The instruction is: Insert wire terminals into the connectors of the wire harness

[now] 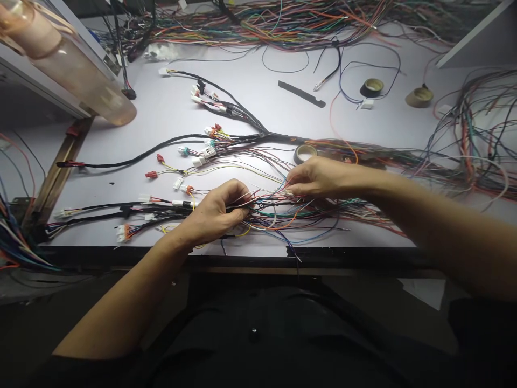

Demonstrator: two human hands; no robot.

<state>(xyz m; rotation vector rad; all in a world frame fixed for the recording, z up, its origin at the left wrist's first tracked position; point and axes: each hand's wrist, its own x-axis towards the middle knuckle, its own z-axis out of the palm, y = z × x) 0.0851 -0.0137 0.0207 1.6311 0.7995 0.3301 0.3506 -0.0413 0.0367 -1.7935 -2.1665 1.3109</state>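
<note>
A wiring harness (283, 138) with black-taped branches and loose coloured wires stretches across the white table. My left hand (222, 207) is closed around a bundle of wires (262, 207) near the table's front edge. To its right, my right hand (309, 178) pinches thin wires from the same bundle between thumb and fingers; which ones is too small to tell. Left of my left hand lie taped branches ending in connectors, among them a white and orange connector (123, 233). A red connector (151, 174) sits further up. Just behind my right hand stands a roll of tape (306, 154).
Thick heaps of loose wires lie along the back (262, 27) and at the right (484, 124). Two more tape rolls (371, 87) and a flat grey strip (301, 94) rest behind the harness. A clear bottle (84, 75) leans in at upper left. A dark edge (343, 254) borders the table's front.
</note>
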